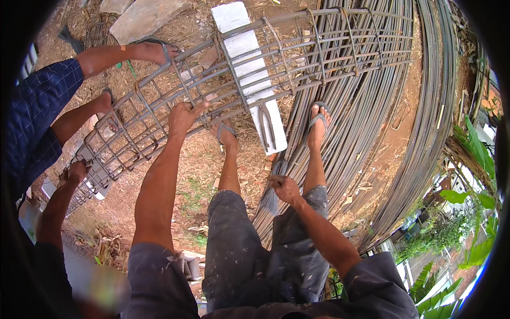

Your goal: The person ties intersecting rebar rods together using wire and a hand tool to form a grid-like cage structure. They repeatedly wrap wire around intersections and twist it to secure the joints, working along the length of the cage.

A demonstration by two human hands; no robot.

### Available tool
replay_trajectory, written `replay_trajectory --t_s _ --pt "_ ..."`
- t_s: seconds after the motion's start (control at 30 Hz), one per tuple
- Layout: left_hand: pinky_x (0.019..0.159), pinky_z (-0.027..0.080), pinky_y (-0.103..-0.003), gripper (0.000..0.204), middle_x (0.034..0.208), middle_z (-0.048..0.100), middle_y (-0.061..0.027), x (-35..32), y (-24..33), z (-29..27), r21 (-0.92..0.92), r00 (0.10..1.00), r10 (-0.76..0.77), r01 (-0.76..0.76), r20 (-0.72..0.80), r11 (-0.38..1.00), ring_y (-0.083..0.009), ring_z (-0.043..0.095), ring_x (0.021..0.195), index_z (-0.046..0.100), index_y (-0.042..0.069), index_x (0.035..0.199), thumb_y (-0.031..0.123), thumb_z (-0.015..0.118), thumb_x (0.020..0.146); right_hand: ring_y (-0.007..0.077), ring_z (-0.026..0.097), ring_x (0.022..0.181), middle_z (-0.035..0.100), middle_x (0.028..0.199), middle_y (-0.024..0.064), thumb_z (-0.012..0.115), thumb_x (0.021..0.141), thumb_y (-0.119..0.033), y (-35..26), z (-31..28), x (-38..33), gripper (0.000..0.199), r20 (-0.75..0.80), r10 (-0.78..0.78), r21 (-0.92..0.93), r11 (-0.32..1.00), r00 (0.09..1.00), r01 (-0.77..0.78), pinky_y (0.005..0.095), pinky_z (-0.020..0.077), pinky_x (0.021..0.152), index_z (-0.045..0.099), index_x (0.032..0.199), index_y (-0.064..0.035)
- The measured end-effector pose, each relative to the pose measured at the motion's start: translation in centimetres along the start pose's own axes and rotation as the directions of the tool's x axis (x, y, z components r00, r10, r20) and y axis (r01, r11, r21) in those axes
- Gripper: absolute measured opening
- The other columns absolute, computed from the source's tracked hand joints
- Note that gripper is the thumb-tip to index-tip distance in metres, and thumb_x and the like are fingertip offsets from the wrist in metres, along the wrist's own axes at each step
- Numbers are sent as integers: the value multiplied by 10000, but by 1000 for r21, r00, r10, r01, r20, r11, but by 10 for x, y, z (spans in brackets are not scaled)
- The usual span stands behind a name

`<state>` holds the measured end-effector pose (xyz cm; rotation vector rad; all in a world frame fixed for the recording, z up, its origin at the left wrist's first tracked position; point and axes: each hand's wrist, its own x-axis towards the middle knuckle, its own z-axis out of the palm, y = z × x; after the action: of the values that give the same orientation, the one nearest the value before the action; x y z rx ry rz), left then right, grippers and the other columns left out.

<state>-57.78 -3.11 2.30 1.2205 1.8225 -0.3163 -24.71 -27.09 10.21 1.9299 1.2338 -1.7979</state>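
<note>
A long rebar cage (175, 85), made of lengthwise bars tied to square stirrups, stretches from the lower left to the upper right. My left hand (183, 118) is closed at its near edge, fingers around a bar and thumb pointing right. Away from the cage, in front of my right knee, my right hand (286, 189) is curled closed; what its fingers hold, if anything, I cannot make out. Just beside that hand lies a bundle of thin dark wire (270, 198). Under the cage runs a white block beam (273, 125), with a bent bar piece on its near end.
At the left, another person's hand (77, 171) rests on the cage; that person's legs (109, 59) stand by its far side. Long loose rebars (366, 127) cover the ground under my right foot. Stone slabs (146, 18) lie at the top; plants (446, 239) grow at right.
</note>
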Motion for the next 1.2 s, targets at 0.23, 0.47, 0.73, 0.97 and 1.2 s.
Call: replay_trajectory --t_s 0.23,0.47,0.73,0.97,1.2 --pt "720 484 -427 729 697 633 -164 -4 0 -19 -30 990 40 -37 135 999 -272 612 693 684 -19 733 707 636 771 367 666 918 693 978 205 561 878 -228 3 -1 9 265 -18 71 99 993 997 -69 416 514 842 704 1078 -130" --pt "944 455 -396 554 1122 655 -203 -3 -19 -17 -244 987 -28 68 161 967 -321 624 1079 698 65 1169 513 631 851 193 596 722 638 785 86 558 909 -177 -59 -23 38 318 -257 -101 349 918 961 190 319 485 701 664 1173 -34" --pt "907 460 -421 485 1027 699 -166 -7 -7 -26 -104 989 42 -27 143 994 -285 643 997 697 67 1168 464 602 905 97 478 597 573 716 19 544 935 -174 -170 -48 102 363 -251 -227 355 883 941 308 265 417 568 630 1244 -5" --pt "914 470 -427 468 1032 688 -205 -9 -3 -25 -129 987 53 -33 151 991 -337 640 1009 709 93 1141 473 625 883 111 522 594 629 760 73 481 902 -57 -190 -17 166 318 -106 -87 681 720 991 136 264 398 482 617 1178 21" --pt "862 482 -427 401 934 693 -198 -17 3 -28 -168 989 -23 48 149 985 -341 655 948 722 134 1119 447 632 885 167 583 587 630 831 106 421 887 43 -238 -13 164 212 -59 74 811 585 996 4 297 422 428 578 1029 32"
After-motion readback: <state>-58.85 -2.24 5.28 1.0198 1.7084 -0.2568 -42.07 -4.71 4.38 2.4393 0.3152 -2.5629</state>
